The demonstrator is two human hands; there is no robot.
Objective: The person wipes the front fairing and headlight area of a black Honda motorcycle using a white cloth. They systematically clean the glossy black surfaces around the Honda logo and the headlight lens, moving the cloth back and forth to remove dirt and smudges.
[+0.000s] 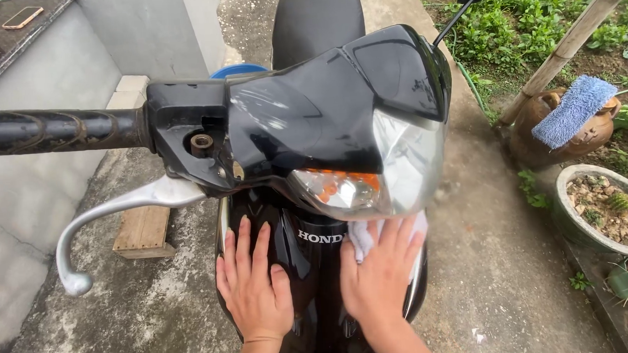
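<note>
— Fingers of the right hand [381, 273] are lying spread and flat, pressing a white cloth [364, 237] onto the black front panel [310, 248], just below the headlight [371, 180] at twelve o'clock.

— And the left hand [251, 283]?

— Lying open at nine o'clock, palm bracing the panel. Wiping should go best with even pressure.

A blue cloth [573, 110] drapes a clay jug [550, 140]; phone [22, 17] on ledge [7, 60].

Right hand [380, 277] covers most of the white cloth [360, 237], only an edge peeking out. Handlebar grip [46, 130] runs off the left edge (its tip lost), and the motorbike's front panel [312, 270] vanishes below the frame.
</note>
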